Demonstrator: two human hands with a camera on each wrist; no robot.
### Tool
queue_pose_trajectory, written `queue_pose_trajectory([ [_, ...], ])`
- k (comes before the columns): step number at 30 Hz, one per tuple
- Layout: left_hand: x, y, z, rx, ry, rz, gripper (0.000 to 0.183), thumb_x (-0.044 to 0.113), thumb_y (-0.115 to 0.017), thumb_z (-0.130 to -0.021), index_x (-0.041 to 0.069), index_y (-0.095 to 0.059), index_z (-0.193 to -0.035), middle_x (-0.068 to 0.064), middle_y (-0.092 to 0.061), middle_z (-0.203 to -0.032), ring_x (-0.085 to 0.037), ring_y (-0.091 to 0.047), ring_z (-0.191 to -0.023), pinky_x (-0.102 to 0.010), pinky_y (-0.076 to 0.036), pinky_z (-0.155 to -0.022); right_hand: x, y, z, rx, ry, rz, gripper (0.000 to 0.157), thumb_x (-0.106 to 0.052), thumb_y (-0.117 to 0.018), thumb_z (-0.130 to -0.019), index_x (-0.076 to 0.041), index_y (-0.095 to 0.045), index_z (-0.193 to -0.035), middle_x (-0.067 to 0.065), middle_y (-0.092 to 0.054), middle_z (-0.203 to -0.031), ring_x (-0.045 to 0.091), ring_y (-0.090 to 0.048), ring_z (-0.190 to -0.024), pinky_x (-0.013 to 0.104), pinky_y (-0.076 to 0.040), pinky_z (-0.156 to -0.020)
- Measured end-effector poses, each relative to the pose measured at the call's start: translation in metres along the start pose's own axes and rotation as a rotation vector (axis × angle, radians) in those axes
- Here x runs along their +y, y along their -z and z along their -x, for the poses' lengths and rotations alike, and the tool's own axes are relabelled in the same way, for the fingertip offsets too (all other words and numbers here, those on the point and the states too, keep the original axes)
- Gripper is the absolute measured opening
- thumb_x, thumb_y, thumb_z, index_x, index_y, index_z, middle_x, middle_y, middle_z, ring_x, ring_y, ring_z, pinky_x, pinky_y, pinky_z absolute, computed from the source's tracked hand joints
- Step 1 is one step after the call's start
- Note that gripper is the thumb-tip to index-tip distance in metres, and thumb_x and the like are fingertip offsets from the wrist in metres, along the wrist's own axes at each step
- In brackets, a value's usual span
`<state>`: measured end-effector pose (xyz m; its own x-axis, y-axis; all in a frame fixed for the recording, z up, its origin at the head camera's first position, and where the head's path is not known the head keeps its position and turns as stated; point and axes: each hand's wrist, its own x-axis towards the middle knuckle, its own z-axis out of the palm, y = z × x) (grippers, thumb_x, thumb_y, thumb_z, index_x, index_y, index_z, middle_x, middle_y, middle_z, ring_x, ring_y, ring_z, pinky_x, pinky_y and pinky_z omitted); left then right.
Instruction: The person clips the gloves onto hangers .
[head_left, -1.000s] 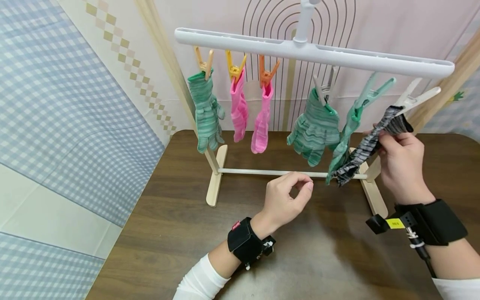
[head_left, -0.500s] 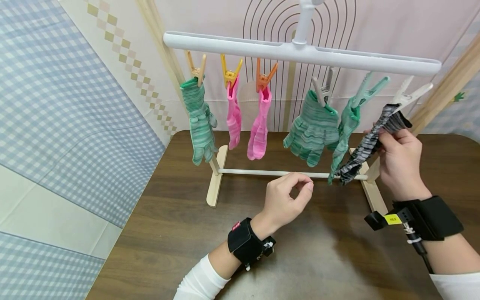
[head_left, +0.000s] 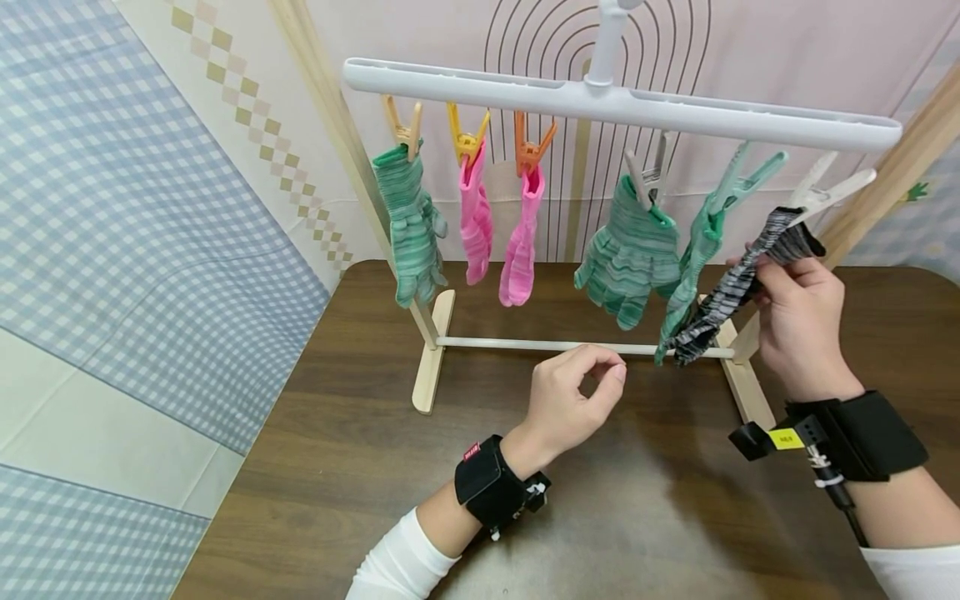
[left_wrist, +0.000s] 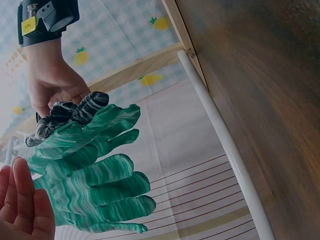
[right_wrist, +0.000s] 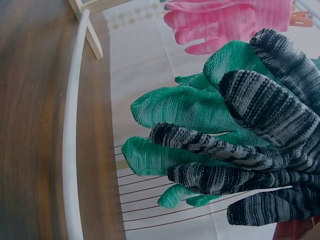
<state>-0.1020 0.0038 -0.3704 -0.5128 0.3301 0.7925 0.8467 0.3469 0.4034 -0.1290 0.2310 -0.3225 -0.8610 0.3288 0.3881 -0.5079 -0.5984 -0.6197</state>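
Observation:
My right hand [head_left: 801, 321] pinches a black-and-grey knitted glove [head_left: 720, 308] near its cuff, at the right end of a white hanger bar [head_left: 622, 104]. A white clothespin [head_left: 834, 196] stands at that cuff. The glove's fingers, spread apart, fill much of the right wrist view. My left hand [head_left: 573, 396], loosely curled and holding nothing, hovers in front of the rack's lower rod. Nearest to it hang two green striped gloves [head_left: 630, 250], one under a grey clothespin [head_left: 649, 173], the other under a pale green clothespin [head_left: 746, 179].
Farther left hang two pink gloves [head_left: 517, 250] on orange and yellow clothespins [head_left: 467, 143], and another green glove [head_left: 412, 225] on a tan clothespin [head_left: 405, 132]. Wooden posts [head_left: 322, 92] with feet and a white lower rod [head_left: 525, 343] stand on the brown table [head_left: 337, 483].
The hanger bar swung left with its left end dipping, then moved partly back. The hanging gloves swayed with it. My right hand keeps its pinch; my left hand stayed in place.

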Motion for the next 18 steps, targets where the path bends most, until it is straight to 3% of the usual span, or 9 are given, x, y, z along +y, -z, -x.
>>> queue_pose_trajectory([
  [8, -0.0005, 0.0000, -0.0002, 0.002, -0.015, -0.021, 0.009, 0.013, -0.053, -0.083, 0.011, -0.062, -0.079, 0.004, -0.060, -0.069, 0.001, -0.052, -0.064, -0.004, -0.036, -0.060, -0.0004, 0.0012, 0.0020, 0.000, 0.009, 0.012, 0.017, 0.011, -0.050, -0.082, 0.011, -0.059, -0.096, 0.014, -0.059, -0.088, 0.021, -0.063, -0.071, 0.019, -0.038, -0.050],
  [12, -0.0012, 0.0006, -0.0001, -0.008, -0.031, -0.030, 0.009, 0.013, -0.053, -0.083, 0.011, -0.062, -0.080, 0.004, -0.060, -0.070, 0.001, -0.052, -0.064, -0.004, -0.037, -0.060, -0.0002, 0.0026, 0.0033, -0.003, 0.019, 0.018, 0.015, 0.009, -0.052, -0.082, 0.011, -0.058, -0.096, 0.015, -0.056, -0.092, 0.022, -0.063, -0.074, 0.020, -0.045, -0.056],
  [18, -0.0016, 0.0017, 0.0010, -0.057, -0.044, -0.054, 0.008, 0.013, -0.054, -0.083, 0.012, -0.061, -0.080, 0.006, -0.059, -0.070, 0.001, -0.052, -0.065, -0.004, -0.038, -0.063, 0.0010, 0.0080, 0.0080, 0.000, 0.020, 0.036, 0.007, 0.006, -0.053, -0.082, 0.008, -0.058, -0.087, 0.010, -0.054, -0.078, 0.015, -0.051, -0.061, 0.020, -0.039, -0.053],
])
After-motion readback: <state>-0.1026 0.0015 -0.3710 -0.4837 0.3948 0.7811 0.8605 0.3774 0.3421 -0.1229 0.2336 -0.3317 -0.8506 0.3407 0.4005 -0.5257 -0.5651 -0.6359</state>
